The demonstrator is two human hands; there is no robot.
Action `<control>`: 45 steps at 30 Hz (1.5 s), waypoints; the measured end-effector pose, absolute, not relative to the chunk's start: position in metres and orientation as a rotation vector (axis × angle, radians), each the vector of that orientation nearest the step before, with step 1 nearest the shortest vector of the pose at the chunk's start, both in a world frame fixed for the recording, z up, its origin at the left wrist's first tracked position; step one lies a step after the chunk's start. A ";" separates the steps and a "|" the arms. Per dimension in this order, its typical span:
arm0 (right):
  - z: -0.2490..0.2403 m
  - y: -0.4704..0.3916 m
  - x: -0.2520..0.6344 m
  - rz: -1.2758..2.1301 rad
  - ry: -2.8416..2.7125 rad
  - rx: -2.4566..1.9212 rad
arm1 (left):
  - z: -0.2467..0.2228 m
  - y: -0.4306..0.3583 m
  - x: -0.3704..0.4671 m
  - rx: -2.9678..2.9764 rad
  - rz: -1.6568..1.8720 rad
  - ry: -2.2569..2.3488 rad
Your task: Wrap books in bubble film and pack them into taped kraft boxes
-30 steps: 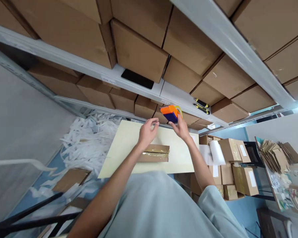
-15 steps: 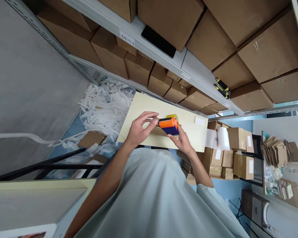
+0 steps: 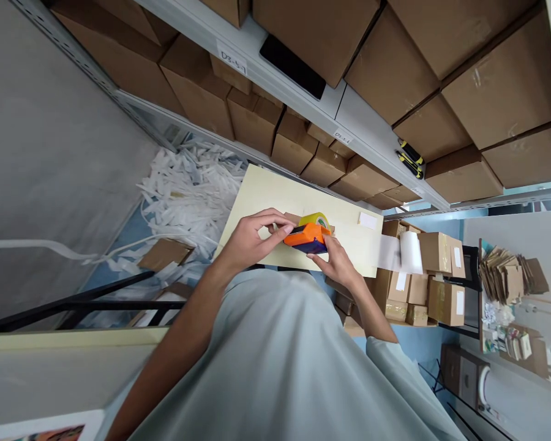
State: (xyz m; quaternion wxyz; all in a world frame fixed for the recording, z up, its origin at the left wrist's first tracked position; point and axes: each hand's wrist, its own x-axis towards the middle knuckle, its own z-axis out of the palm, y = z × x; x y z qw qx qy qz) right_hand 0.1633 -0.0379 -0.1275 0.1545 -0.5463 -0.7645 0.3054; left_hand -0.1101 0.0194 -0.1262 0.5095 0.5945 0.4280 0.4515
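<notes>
An orange and dark blue tape dispenser [image 3: 307, 234] with a yellow-rimmed tape roll [image 3: 316, 220] is held above the pale yellow tabletop [image 3: 266, 190]. My right hand [image 3: 340, 260] is closed around its right end. The thumb and fingertips of my left hand [image 3: 252, 239] come together at its left end; whether they pinch the tape there is too small to tell. Behind the dispenser, a bit of brown cardboard [image 3: 292, 217] shows on the table, mostly hidden.
A white label [image 3: 368, 220] lies on the table's right part, beside a white paper roll [image 3: 410, 252]. Shelves of cardboard boxes [image 3: 298, 142] run along the far side, with yellow-black box cutters [image 3: 410, 158]. White scraps [image 3: 197, 184] heap up at left; more boxes [image 3: 445, 303] stand right.
The dispenser has tilted and shifted slightly left in my hands, so more of the yellow roll shows. My left hand has moved a little left with it. The whole view has shifted slightly.
</notes>
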 end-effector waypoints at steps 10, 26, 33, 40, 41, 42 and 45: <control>-0.126 -0.038 0.162 0.910 -2.223 -1.566 | -0.135 0.029 -0.107 1.396 0.993 1.010; -0.117 -0.024 0.170 1.129 -2.330 -1.719 | -0.155 0.034 -0.111 1.330 0.704 1.064; -0.125 -0.006 0.167 1.492 -2.193 -1.825 | -0.194 0.020 -0.098 1.089 0.675 1.136; -0.110 0.014 0.177 1.850 -2.140 -1.708 | -0.211 0.002 -0.086 0.929 0.694 1.206; -0.103 0.018 0.183 1.944 -2.119 -1.698 | -0.212 0.000 -0.086 0.922 0.704 1.242; -0.096 0.022 0.191 2.034 -2.091 -1.698 | -0.213 -0.001 -0.087 0.916 0.714 1.286; -0.079 0.035 0.221 2.247 -1.965 -1.756 | -0.225 0.002 -0.094 0.890 0.747 1.421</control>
